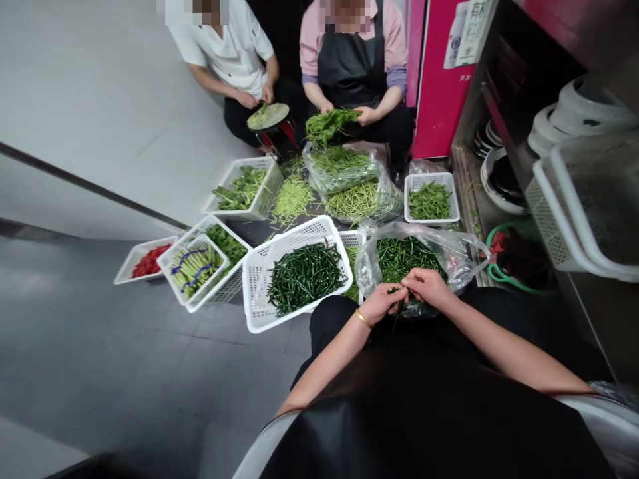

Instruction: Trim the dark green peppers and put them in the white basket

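Note:
My left hand (382, 303), with a gold bracelet at the wrist, is closed round a few dark green chili peppers (398, 306) whose ends poke out below the fingers. The fingertips of my right hand (426, 287) are pinched together at the top of these peppers, touching the left hand. What exactly the right fingers grip is too small to make out. Just beyond both hands lies a clear plastic bag (464, 256), its mouth spread wide, full of green chili peppers (409, 256). To the left, a white perforated basket (257, 293) holds a heap of dark green chilies (309, 276).
Two co-workers sit opposite, handling greens (332, 125). Between us stand a bag of green stalks (354, 199), a basket of leafy greens (429, 201), and baskets (200, 303) with vegetables. A metal shelf with crockery (579, 110) and a green colander (499, 269) is at right.

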### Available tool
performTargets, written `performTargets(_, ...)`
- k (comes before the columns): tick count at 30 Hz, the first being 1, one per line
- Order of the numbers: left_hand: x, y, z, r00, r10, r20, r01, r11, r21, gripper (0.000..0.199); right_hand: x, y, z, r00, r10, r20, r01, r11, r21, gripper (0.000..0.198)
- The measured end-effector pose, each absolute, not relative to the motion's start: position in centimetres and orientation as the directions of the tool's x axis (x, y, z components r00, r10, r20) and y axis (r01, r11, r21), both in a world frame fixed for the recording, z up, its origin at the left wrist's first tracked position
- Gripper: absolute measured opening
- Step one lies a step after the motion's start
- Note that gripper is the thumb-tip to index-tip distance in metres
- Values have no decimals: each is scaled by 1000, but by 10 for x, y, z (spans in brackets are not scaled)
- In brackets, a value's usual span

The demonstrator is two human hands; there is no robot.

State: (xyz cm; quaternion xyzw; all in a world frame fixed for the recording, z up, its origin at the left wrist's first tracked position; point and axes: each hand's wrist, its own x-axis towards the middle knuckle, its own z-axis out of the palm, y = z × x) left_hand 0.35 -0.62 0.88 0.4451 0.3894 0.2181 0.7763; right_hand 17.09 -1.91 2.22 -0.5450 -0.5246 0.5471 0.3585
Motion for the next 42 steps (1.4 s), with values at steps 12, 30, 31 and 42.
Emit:
performTargets(12,20,1,21,374,849,-373,-377,506,775,43,181,-31,26,-228,912,-342,348,-252,-903,47)
performTargets(30,-13,6,5,627,655,-421,-445,745,496,30,208,35,5,-138,940,-311,988,109,-109,43)
performTargets(31,-14,7,5,630,655,-416,-439,743,505,31,208,45,-4,-143,932,-334,988,113,-107,36)
performTargets(42,25,26,-5,372,831,-414,-165,498,851,43,200,28,17,-196,977,-83,707,82,-703,27)
